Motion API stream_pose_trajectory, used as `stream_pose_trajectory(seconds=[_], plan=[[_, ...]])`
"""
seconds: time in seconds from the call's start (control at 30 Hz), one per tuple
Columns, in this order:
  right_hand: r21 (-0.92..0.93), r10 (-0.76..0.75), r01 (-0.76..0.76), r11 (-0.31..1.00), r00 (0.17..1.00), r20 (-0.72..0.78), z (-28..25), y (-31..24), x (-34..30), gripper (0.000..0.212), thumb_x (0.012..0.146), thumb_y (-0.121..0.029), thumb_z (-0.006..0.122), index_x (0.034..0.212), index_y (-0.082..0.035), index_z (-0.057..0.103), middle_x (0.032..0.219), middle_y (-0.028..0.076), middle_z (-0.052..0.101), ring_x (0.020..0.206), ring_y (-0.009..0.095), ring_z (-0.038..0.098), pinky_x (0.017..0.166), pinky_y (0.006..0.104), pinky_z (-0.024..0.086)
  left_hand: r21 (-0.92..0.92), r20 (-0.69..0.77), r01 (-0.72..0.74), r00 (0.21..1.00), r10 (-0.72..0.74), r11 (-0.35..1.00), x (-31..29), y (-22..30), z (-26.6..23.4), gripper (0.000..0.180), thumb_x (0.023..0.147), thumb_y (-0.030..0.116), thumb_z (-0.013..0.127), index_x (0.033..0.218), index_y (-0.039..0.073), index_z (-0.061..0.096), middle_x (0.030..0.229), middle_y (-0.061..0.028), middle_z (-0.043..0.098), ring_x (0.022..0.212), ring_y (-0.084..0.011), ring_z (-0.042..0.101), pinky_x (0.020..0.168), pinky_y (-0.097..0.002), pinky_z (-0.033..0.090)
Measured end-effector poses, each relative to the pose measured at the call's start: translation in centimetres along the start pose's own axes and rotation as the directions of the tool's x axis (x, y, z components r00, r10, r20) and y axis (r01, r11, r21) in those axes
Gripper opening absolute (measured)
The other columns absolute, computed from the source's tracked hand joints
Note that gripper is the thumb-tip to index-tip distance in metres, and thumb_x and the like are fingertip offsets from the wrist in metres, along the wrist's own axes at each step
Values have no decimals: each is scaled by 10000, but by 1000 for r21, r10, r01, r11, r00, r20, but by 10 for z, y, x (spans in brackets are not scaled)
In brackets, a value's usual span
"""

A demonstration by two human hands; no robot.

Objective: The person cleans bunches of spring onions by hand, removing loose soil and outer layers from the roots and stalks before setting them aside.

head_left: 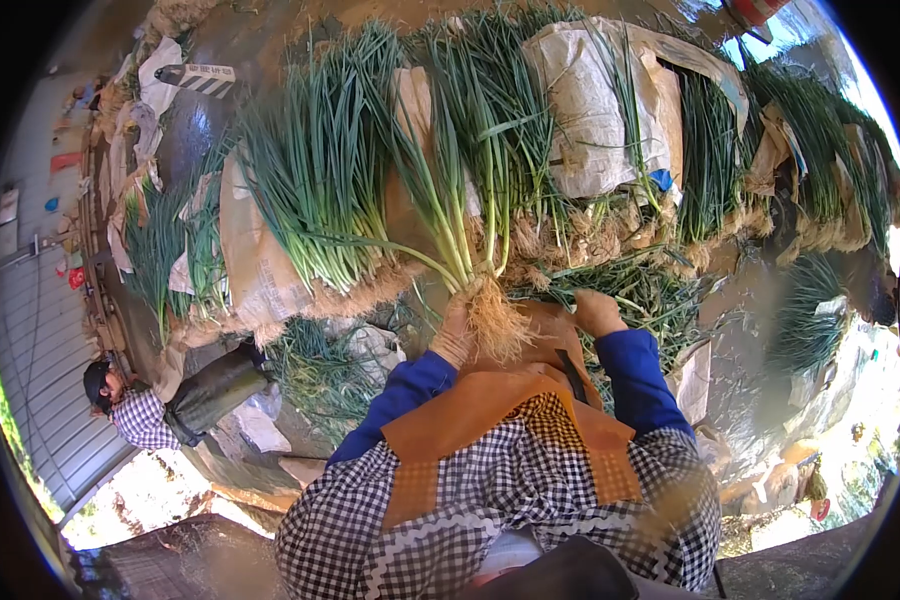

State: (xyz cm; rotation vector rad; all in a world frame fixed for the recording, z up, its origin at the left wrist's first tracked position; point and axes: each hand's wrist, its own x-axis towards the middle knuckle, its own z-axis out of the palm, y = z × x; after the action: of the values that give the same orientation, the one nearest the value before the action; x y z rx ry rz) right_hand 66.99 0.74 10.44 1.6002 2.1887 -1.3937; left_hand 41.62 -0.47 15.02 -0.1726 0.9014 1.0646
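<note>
My left hand [456, 330] is closed round the base of a few green onions [457, 245], just beside their shaggy tan roots [500, 320]. Their pale stalks point away from me and their leaves fan out over the rows beyond. To the right, my right hand [598, 313] is curled into a fist beside loose green leaves [650, 300]; what it holds, if anything, is hidden. An orange-brown apron [515, 395] hangs between my forearms, below the roots.
Thick bundles of green onions [320, 160] stretch across the far side, roots toward me, with pale woven sacks [585, 110] among them. Leaf scraps [315, 370] lie heaped at left. Another person [145, 415] in a dark cap and checked top is at far left. Wet ground [760, 350] shows at right.
</note>
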Motion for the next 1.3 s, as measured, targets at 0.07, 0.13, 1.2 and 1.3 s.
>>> stream_pose_trajectory(seconds=[0.07, 0.13, 1.2, 1.3], plan=[[539, 62, -1, 842, 994, -94, -13, -16, 30, 550, 857, -506, 456, 1164, -57, 532, 883, 59, 604, 709, 165, 538, 652, 291, 439, 127, -40, 18, 999, -13, 992, -7, 3, 13, 203, 847, 141, 562, 1013, 24, 580, 876, -27, 602, 753, -143, 588, 680, -279, 519], [896, -55, -40, 443, 996, 72, -25, -60, 51, 515, 865, -490, 447, 1137, -62, 536, 867, 50, 597, 701, 164, 528, 632, 270, 420, 147, -60, -13, 998, 22, 989, -7, -6, 4, 200, 846, 135, 563, 1011, 22, 579, 873, -27, 601, 763, -140, 585, 692, -271, 509], [828, -392, 318, 462, 911, -131, 7, -70, 68, 516, 714, 130, 565, 1172, -107, 524, 1084, 55, 548, 760, 149, 515, 688, 281, 458, 30, -48, 93, 995, -91, 995, -13, -9, -12, 261, 922, 151, 416, 1040, -33, 559, 929, -89, 609, 817, -175, 607, 712, -302, 534], [908, -360, 206, 366, 931, -66, 14, -86, 73, 431, 740, 81, 592, 1131, -93, 546, 1045, 30, 555, 744, 133, 513, 659, 260, 453, 60, 54, -8, 999, 5, 998, -16, -4, -17, 255, 915, 144, 427, 1060, -29, 548, 948, -106, 605, 795, -181, 611, 671, -287, 538]])
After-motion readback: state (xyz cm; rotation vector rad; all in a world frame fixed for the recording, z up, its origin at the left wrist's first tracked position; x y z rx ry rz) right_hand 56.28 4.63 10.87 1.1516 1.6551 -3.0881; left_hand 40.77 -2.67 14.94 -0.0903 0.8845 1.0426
